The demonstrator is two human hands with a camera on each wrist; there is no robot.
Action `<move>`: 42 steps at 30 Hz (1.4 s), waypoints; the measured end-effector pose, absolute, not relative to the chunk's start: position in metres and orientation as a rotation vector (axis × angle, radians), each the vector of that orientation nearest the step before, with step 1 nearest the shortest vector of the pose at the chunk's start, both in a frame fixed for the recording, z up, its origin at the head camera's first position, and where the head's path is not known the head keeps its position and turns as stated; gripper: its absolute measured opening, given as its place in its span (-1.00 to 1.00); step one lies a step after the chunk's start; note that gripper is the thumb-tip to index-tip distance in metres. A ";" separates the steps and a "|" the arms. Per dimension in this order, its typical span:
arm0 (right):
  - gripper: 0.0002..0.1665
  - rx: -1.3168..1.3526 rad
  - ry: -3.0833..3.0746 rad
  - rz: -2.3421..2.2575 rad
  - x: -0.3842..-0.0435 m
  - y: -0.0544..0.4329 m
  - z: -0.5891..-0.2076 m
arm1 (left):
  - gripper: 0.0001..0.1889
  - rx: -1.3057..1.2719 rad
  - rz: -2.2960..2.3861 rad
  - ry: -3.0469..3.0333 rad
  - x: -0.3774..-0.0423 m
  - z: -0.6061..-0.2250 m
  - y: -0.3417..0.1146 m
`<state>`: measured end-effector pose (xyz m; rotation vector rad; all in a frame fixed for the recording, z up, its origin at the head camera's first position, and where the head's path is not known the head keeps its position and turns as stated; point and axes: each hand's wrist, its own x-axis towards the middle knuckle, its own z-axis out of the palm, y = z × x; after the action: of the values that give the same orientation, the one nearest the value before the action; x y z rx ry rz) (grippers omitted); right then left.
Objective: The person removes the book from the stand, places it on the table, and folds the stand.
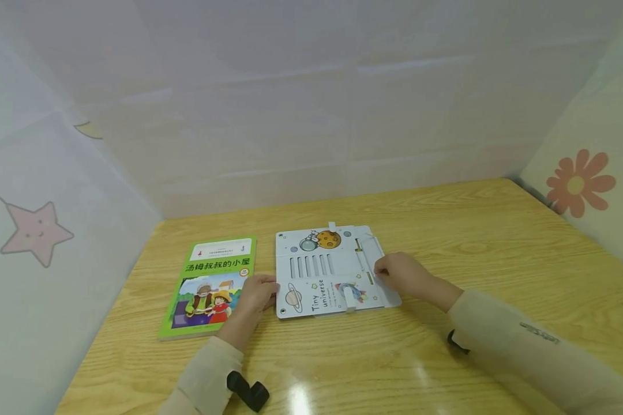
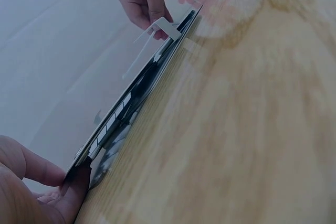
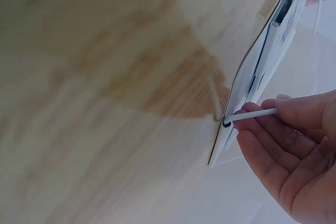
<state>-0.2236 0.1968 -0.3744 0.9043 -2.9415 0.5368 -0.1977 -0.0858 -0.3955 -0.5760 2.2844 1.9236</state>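
Observation:
A flat white book stand [image 1: 308, 297] printed with planets and "Tiny universe" lies on the table, with slots at its left and a page clip [image 1: 349, 298] along the near edge. My left hand [image 1: 258, 294] grips its left edge; in the left wrist view the thumb [image 2: 44, 171] is on top and a finger goes underneath. At the opposite edge is my right hand [image 1: 398, 275]. The right wrist view shows it pinching a thin white rod [image 3: 252, 115] that comes out from the stand's edge, other fingers loosely bent below.
A green-bordered picture book [image 1: 207, 288] lies to the left, close by my left forearm. The wooden table [image 1: 472, 230] meets a pale cloth wall [image 1: 316, 115] at the back. A black strap end [image 1: 247, 392] hangs from the left sleeve.

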 end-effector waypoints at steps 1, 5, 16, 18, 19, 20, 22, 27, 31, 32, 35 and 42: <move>-0.89 0.907 -2.950 0.523 -0.224 0.196 -0.375 | -0.70 -0.578 1.926 2.283 -0.198 -0.396 -0.086; -0.84 0.920 -2.977 0.473 -0.226 0.194 -0.375 | -0.70 -0.565 1.943 2.283 -0.197 -0.397 -0.086; -0.73 1.016 -2.965 0.345 -0.226 0.189 -0.373 | -0.71 -0.566 1.928 2.295 -0.197 -0.396 -0.086; -0.73 1.029 -2.958 0.338 -0.226 0.189 -0.374 | -0.71 -0.572 1.917 2.300 -0.197 -0.396 -0.085; -0.73 1.033 -2.955 0.338 -0.227 0.188 -0.375 | -0.71 -0.574 1.915 2.302 -0.197 -0.396 -0.085; -0.73 1.040 -2.949 0.329 -0.227 0.188 -0.376 | -0.71 -0.574 1.916 2.303 -0.197 -0.396 -0.085; -0.72 1.050 -2.942 0.309 -0.227 0.188 -0.377 | -0.70 -0.577 1.921 2.301 -0.197 -0.396 -0.084; -0.72 1.029 -2.962 0.212 -0.226 0.185 -0.379 | -0.70 -0.579 1.917 2.307 -0.198 -0.397 -0.085; -0.77 1.049 -2.932 0.074 -0.224 0.181 -0.379 | -0.70 -0.586 1.909 2.310 -0.197 -0.397 -0.085; -0.79 1.061 -2.918 0.042 -0.224 0.181 -0.379 | -0.70 -0.585 1.908 2.311 -0.197 -0.397 -0.085; -0.82 1.083 -2.884 -0.024 -0.222 0.179 -0.379 | -0.70 -0.582 1.917 2.307 -0.197 -0.396 -0.084; -0.84 1.160 -2.739 -0.180 -0.217 0.177 -0.380 | -0.71 -0.567 1.931 2.297 -0.195 -0.394 -0.084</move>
<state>-0.2175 0.1766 -0.3798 1.1595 -2.7392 -0.1797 -0.1952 -0.0840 -0.3942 -0.5666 2.2973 1.9305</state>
